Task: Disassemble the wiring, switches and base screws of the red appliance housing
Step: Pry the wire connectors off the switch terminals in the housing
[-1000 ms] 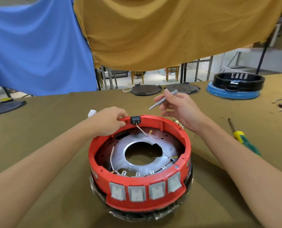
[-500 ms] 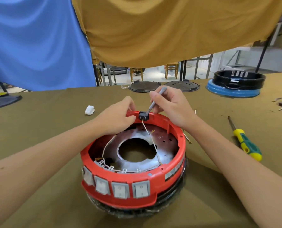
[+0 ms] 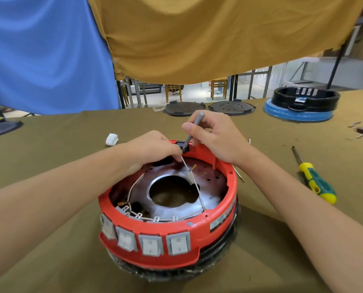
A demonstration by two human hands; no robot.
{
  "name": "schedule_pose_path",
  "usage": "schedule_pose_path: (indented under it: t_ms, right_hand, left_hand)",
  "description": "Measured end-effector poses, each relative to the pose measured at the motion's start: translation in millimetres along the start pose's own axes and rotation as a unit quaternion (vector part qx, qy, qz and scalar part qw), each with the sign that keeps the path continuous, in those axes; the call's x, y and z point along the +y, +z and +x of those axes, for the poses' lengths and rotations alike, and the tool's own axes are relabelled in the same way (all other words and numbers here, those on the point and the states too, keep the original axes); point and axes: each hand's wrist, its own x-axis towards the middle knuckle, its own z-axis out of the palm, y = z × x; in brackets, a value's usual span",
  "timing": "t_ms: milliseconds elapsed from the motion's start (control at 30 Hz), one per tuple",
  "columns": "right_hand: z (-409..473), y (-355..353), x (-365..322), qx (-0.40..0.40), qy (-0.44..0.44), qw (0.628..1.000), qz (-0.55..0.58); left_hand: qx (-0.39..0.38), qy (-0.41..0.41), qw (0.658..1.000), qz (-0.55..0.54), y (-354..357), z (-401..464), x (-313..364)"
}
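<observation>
Two hands meet at the far rim of the red housing (image 3: 197, 240), which sits near the middle of the table (image 3: 49, 166). The left hand (image 3: 153, 146) pinches the rim beside the black socket (image 3: 183, 145), likely to steady it. The right hand (image 3: 216, 138) grasps a thin grey tool (image 3: 192, 132), tip down into the socket (probably prying it loose). A white wire (image 3: 194, 182) runs from just below that grip toward the four switches (image 3: 148, 242) on the near side.

Single head-worn wide-angle view, looking forward and steeply down from close above the red appliance housing (image 3: 167, 208), which sits low and central on the counter (image 3: 49, 166), with hanging cloths (image 3: 197, 39) filling the frame beyond it.
</observation>
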Motion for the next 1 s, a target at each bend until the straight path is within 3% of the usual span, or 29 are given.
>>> schedule_pose_path:
  t_ms: [333, 800, 900, 1000]
  right_hand:
    - [0, 0, -3, -0.022, -0.024, 0.999, -0.036]
    - [1, -1, 0, -0.006, 0.054, 0.997, 0.062]
    - [-2, 0, -7, -0.003, 0.049, 0.999, 0.021]
    - [-4, -2, -18, -0.036, 0.004, 0.994, -0.105]
  left_hand:
    - [-0.001, -0.033, 0.999, -0.002, 0, 3, 3]
    - [-0.006, -0.041, 0.999, -0.013, 1, 0, 5]
    - [-0.003, -0.039, 0.999, -0.014, 2, 0, 5]
    - [0.010, -0.032, 0.999, -0.009, 2, 1, 4]
